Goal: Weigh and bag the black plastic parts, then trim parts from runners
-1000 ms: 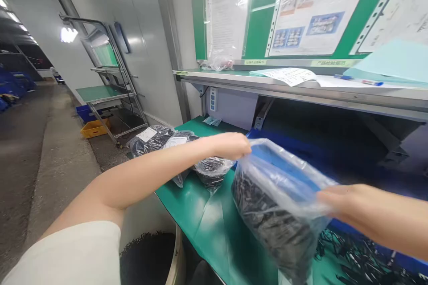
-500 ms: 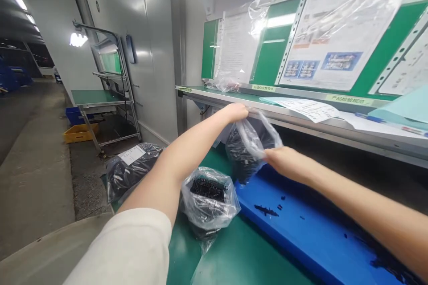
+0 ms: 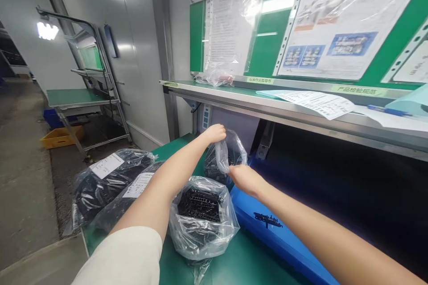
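Two hands held close together, not touching each other. The left hand (image 3: 214,133) is clamped on the gathered neck of a clear plastic bag (image 3: 227,156) of black parts. The right hand (image 3: 245,180) lies against the same bag, just below; grip cannot be confirmed. Below the hands, an open bag (image 3: 200,227) stands on the green bench mat (image 3: 174,149). Labelled bags (image 3: 107,182) lie further left, a blue tray (image 3: 267,227) lower right.
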Available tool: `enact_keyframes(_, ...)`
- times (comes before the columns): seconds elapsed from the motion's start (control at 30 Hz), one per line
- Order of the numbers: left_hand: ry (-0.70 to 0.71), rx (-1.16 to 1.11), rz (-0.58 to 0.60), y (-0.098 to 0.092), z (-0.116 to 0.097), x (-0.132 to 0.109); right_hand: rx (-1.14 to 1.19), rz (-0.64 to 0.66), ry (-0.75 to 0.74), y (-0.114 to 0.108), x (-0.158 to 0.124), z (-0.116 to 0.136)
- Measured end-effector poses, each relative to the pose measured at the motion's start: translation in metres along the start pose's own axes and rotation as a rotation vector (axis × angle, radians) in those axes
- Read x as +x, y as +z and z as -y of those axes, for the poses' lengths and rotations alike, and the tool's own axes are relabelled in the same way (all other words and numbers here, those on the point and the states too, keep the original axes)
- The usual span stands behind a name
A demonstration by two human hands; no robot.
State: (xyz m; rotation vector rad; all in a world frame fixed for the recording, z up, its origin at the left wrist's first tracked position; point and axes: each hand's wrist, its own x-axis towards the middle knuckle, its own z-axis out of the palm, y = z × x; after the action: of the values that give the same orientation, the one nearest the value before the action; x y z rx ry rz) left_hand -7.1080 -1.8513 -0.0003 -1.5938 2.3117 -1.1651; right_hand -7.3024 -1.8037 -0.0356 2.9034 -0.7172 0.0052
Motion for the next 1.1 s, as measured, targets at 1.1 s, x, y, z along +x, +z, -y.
enact_keyframes(1.1,-0.372,-0.361,-0.207,-0.131,-0.075,-0.080,0.718,-0.530,0.349,0.007,-0.147,-0.027)
